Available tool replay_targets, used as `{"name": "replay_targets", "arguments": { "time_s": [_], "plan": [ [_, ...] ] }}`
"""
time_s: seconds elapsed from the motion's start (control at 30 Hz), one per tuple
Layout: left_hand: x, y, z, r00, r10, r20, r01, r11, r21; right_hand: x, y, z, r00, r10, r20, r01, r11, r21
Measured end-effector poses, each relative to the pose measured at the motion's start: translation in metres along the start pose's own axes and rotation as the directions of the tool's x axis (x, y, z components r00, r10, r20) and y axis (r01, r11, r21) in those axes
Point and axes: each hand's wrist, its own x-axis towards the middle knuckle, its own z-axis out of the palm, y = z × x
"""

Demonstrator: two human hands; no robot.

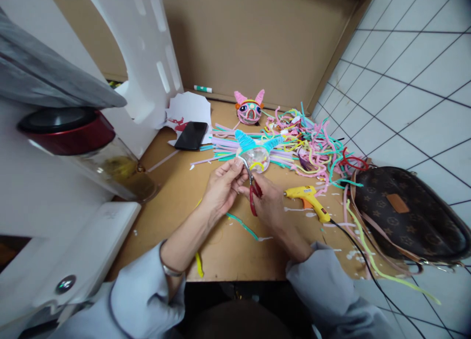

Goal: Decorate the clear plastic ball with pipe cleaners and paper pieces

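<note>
Red-handled scissors (253, 194) are in my right hand (270, 204), their blades pointing up and left toward the fingertips of my left hand (224, 184). My left hand is pinched on a small white piece (242, 159) at the blades; its exact shape is unclear. Just beyond the hands lies a clear round ornament (257, 157) with two blue fuzzy ears and a yellow curved strip. A teal pipe cleaner (243, 224) rests on the table below my hands. To the right is a yellow glue gun (309, 200).
Behind are a pink-eared ornament (249, 112), bundled pipe cleaners (224, 145) and a tangled heap (312, 147). A black phone (191, 136) on white paper (189, 108) and a glass bottle (125, 174) stand left. A brown bag (412, 214) and black cord (362, 255) are right.
</note>
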Motion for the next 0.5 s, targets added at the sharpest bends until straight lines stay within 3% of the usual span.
{"name": "replay_targets", "arguments": {
  "time_s": [0.5],
  "plan": [
    [0.0002, 0.0016, 0.0018, 1.0, 0.0, -0.011, 0.0, 1.0, 0.001, -0.0001, -0.0007, -0.0053, 1.0, -0.011, 0.011, 0.011, 1.0, -0.004]
  ]
}}
